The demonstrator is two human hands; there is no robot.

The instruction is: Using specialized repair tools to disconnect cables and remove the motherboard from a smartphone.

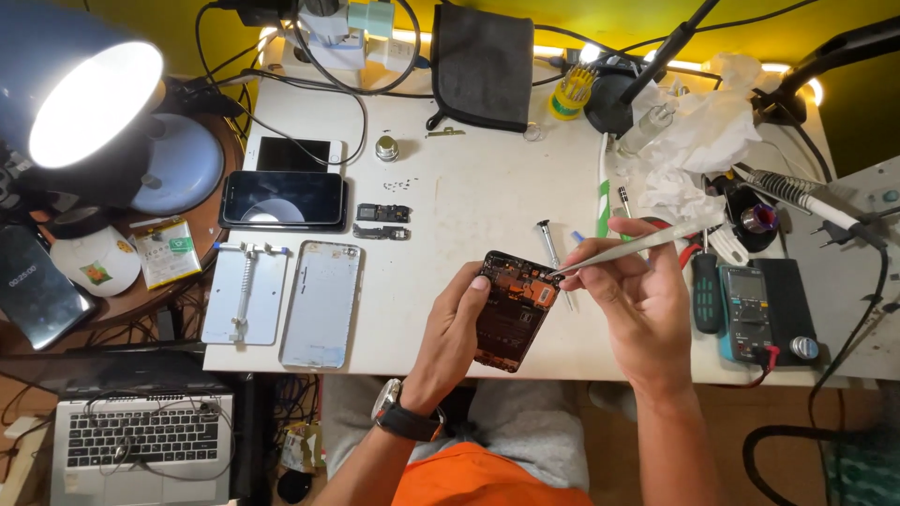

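My left hand [453,330] holds an opened phone [511,309] with its back cover off, the circuit board and black battery exposed. It hovers over the front edge of the white table [469,178]. My right hand [630,292] grips metal tweezers [637,245], whose tips touch the upper right of the phone's board. A black watch sits on my left wrist.
A silver back cover [322,303] and a metal holder plate [246,292] lie at the left. Two phones [283,199] lie behind them. A screwdriver [551,245] rests mid-table. A multimeter [750,311] is at right, a soldering iron [797,192] beyond it, a lit lamp [94,103] at left.
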